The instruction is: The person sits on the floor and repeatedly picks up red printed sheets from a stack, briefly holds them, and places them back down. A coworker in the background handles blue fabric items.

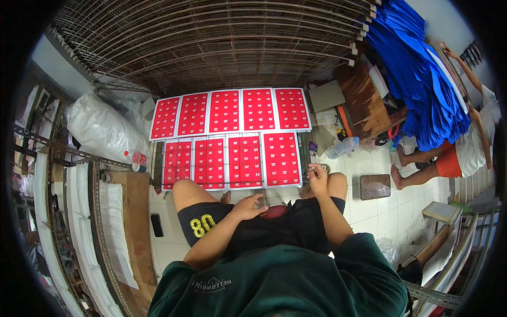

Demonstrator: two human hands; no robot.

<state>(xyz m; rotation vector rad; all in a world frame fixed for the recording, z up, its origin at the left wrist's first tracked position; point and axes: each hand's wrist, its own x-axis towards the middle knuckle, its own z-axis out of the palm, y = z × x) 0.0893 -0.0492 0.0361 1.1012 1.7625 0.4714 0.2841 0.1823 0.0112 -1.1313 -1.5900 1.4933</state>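
My left hand (247, 207) is over my lap, its fingers stretched toward the right, with nothing seen in it. My right hand (318, 180) is raised above my right knee, beside the right edge of a wire drying rack (219, 138). Its fingers are bent together; whether they grip the rack's edge or a small thing cannot be made out. Red printed sheets with white borders (224, 112) lie in a far row on the rack. Nearer, one red sheet (282, 158) lies at the right; thin wires cross over several other red sheets (209, 162) beside it.
Many raised wire shelves (211, 47) hang overhead at the back. A plastic-wrapped bundle (105, 127) stands left; a phone (157, 225) lies on the floor. At right are a brown box (375, 187), a clear bottle (343, 147), blue cloth (417, 79) and another person (478, 132).
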